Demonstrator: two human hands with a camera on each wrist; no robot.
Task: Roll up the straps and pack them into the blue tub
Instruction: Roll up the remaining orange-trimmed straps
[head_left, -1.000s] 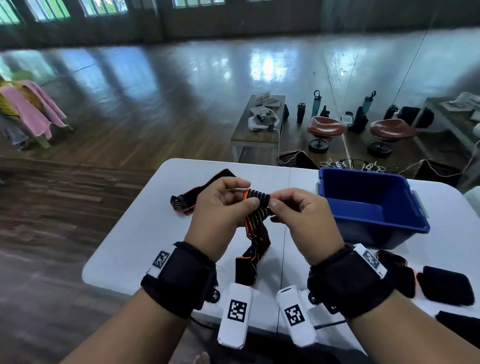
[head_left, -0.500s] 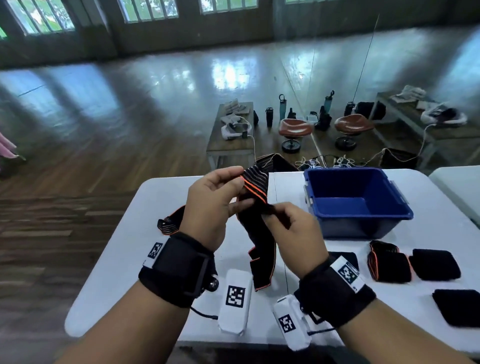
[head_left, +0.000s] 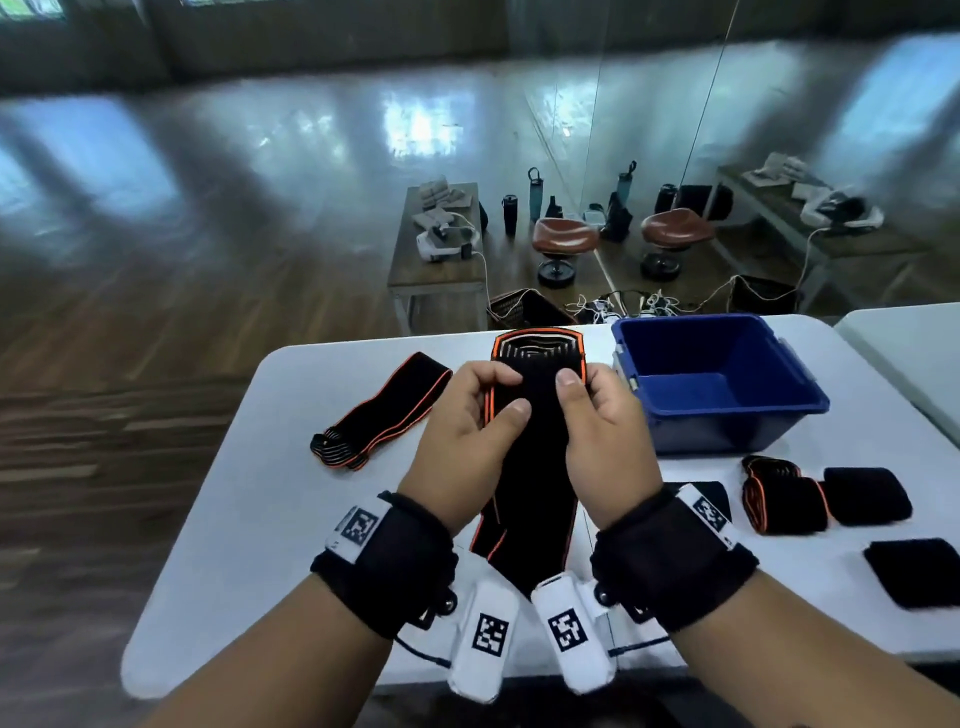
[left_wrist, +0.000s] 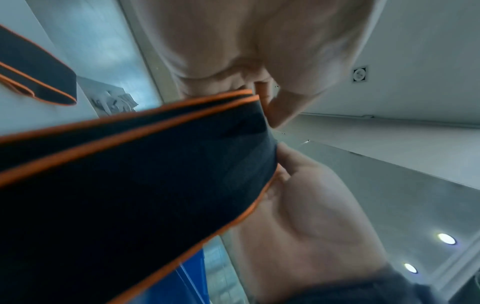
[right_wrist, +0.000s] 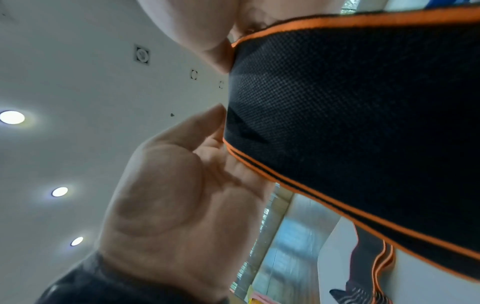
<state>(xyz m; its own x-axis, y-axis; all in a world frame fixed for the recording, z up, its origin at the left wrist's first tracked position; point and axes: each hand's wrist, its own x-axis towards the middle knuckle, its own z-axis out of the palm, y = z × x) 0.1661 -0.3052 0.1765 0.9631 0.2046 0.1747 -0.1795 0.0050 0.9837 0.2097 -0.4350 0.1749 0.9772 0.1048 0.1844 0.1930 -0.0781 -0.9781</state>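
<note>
Black orange-edged strap (head_left: 535, 467) held above the worktop (head_left: 249, 519) left of the blue tub (head_left: 722, 415), long axis running away from the person, left hand (head_left: 462, 441) and right hand (head_left: 602, 441) fingers pinching its side edges near the far end.

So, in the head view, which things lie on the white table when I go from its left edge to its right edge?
Loose strap → held strap, pinched by left hand and right hand → blue tub → rolled orange-edged strap → black roll.
</note>
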